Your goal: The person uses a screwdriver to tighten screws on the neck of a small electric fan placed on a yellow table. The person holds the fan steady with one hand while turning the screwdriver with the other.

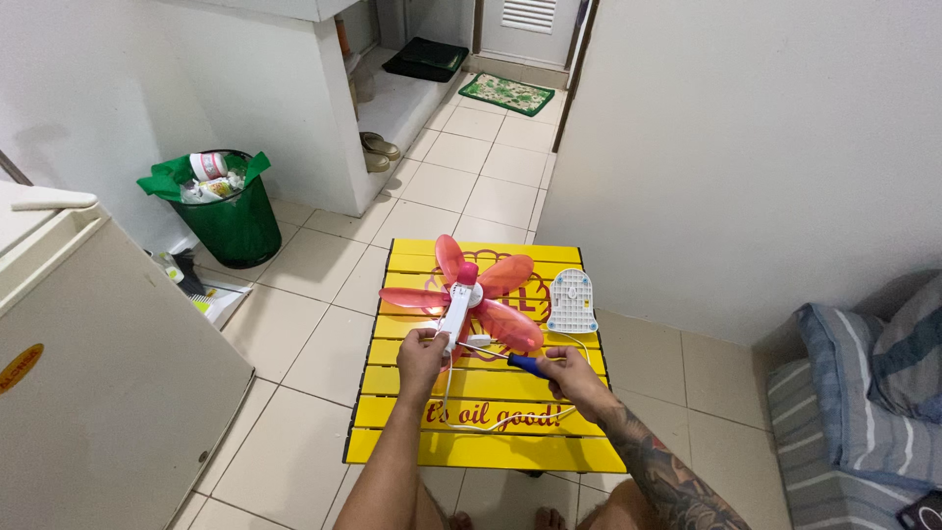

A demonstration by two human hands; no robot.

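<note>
With the left hand (422, 350) gripping the fan (461, 299) on the table (412, 432) and the right hand (572, 376) closed around a screwdriver (520, 363), the tip could slip and gouge the plastic.

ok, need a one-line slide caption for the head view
Left hand steadies a small pink-bladed fan on a yellow slatted table; right hand holds a blue-handled screwdriver.

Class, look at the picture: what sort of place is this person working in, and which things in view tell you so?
Probably a small home, such as a flat. A tiled floor carries a green waste bin, a white fridge stands at the left, and striped bedding lies at the right.
</note>
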